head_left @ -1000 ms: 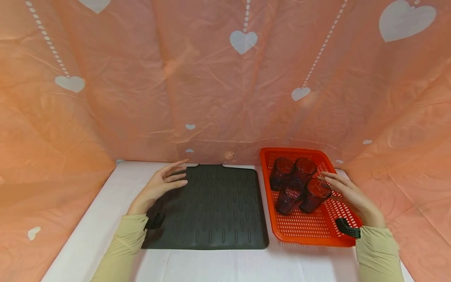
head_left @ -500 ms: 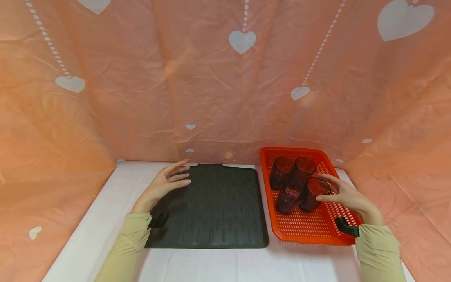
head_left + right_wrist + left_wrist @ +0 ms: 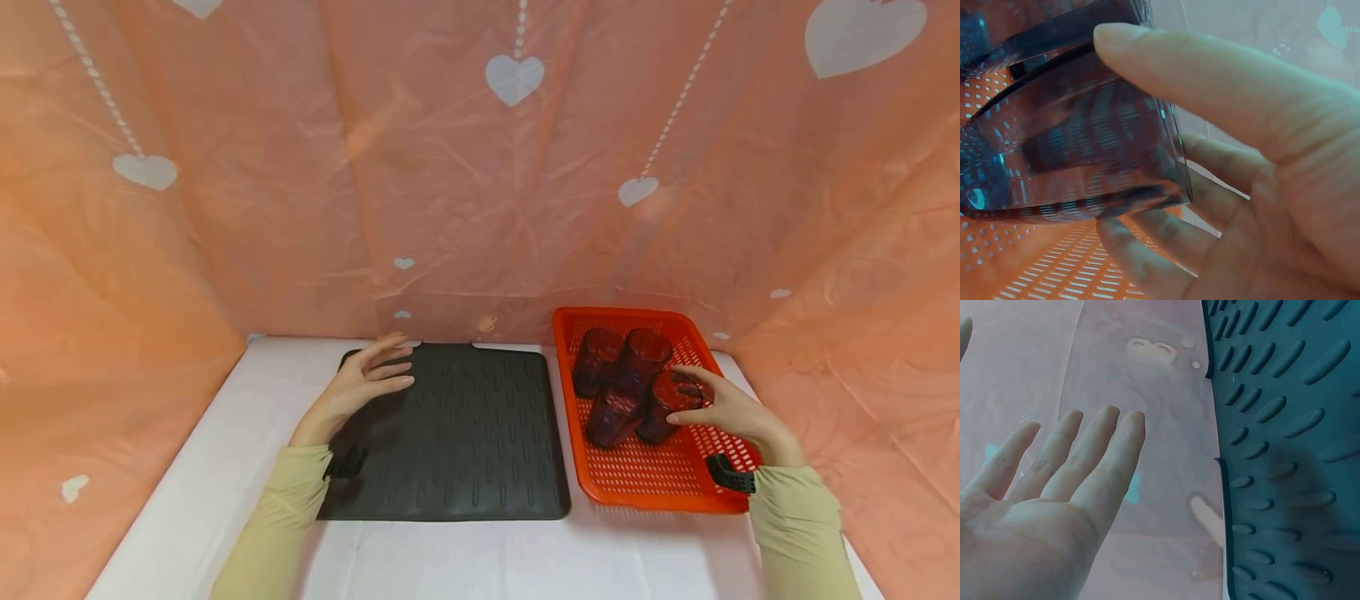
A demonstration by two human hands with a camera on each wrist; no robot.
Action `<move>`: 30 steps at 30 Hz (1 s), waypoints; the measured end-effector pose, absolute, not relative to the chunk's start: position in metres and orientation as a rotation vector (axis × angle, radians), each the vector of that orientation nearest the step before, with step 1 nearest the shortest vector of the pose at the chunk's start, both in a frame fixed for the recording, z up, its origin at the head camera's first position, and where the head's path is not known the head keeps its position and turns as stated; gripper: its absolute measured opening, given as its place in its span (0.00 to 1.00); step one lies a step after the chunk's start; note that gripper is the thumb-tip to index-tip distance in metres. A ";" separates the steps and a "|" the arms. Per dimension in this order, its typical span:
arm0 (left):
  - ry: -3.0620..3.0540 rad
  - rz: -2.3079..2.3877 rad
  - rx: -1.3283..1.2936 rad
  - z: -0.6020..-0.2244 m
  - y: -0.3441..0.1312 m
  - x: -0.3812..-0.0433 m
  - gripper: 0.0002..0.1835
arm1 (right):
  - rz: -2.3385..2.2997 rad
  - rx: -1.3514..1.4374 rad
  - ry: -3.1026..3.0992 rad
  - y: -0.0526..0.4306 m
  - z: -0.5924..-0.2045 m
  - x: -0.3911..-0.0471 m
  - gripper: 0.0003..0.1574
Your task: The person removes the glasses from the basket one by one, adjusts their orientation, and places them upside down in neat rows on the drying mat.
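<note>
Several dark purple drinking glasses stand close together, slightly tilted, in an orange plastic basket. My right hand is around the nearest right glass, thumb on the front side and fingers behind its rim. In the right wrist view, the thumb lies against that glass and the fingers curl along its other side; exact contact is partly hidden. My left hand hovers over the left edge of a dark ribbed mat, fingers loosely extended, holding nothing.
Mat and basket lie side by side on a white-covered table. An orange-pink curtain with white hearts encloses the back and both sides. The basket's raised rim surrounds the glasses.
My right hand has moved from beside the basket's right side onto the near right glass, its thumb coming round the front. My left hand has drifted slightly right. The glasses stay in place.
</note>
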State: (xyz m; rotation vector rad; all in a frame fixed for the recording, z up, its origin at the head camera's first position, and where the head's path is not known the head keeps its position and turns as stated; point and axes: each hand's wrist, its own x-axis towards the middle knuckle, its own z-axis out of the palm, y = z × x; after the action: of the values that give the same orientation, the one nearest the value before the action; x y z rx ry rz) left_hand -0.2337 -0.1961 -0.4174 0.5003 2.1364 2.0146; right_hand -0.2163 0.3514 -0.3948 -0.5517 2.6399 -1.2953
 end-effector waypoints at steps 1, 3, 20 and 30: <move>2.135 2.016 0.499 -0.417 -0.196 -0.234 0.39 | -1.303 -0.543 2.635 0.350 -0.395 -0.216 0.48; 2.132 2.017 0.513 -0.417 -0.195 -0.235 0.39 | -1.299 -0.528 2.645 0.348 -0.396 -0.216 0.48; 2.121 2.017 0.533 -0.418 -0.186 -0.237 0.38 | -0.975 -0.407 2.924 0.336 -0.385 -0.216 0.51; 2.108 2.006 0.539 -0.421 -0.182 -0.239 0.37 | -0.937 -0.324 2.980 0.332 -0.386 -0.210 0.49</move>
State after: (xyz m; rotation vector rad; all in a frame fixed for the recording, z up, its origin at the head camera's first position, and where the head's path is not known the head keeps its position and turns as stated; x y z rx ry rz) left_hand -0.2386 -0.1824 -0.4211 0.5389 2.1084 2.0059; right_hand -0.2105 0.3318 -0.3857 -0.3236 2.9800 -0.9369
